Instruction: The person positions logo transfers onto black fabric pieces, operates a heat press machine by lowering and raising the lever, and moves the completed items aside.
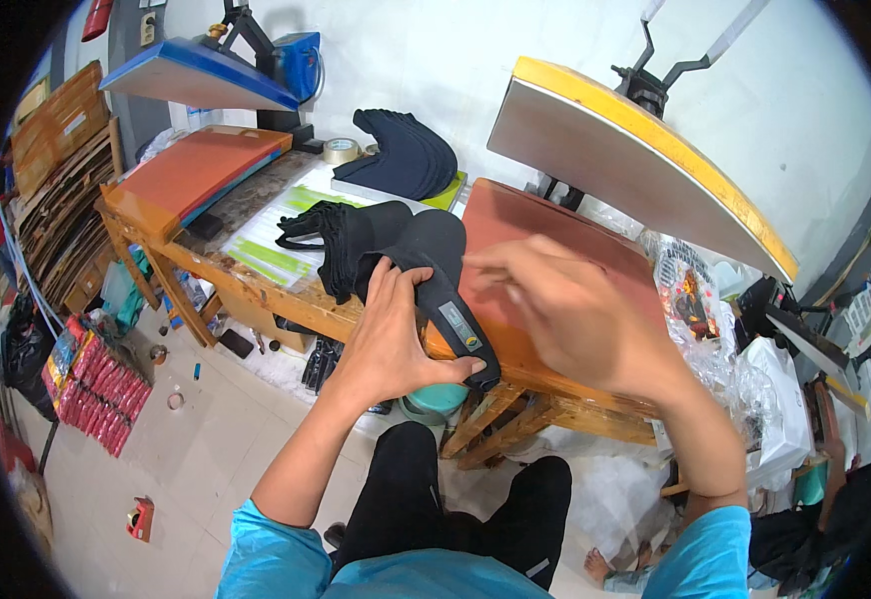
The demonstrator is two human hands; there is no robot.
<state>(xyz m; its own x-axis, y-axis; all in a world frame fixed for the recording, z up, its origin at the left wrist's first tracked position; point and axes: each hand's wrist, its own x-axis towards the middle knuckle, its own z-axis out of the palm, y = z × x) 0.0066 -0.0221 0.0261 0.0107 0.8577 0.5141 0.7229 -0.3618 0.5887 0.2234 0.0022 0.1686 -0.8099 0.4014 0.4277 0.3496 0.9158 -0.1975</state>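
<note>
Blue shirt (pixel 445 577) lies nearest, black cap (pixel 445 282) clasped inside left grip (pixel 386 334), right grip (pixel 580 317) unclear.

matt cloth cap (pixel 437 240), glossy plas. wrap (pixel 743 391), rough wd. bench (pixel 328 315)

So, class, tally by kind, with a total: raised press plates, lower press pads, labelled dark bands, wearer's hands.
Raised press plates: 2 (blue plate, yellow-edged plate)
Lower press pads: 2 (left pad, right pad)
Labelled dark band: 1
Wearer's hands: 2 (left hand, right hand)
Total: 7
</note>
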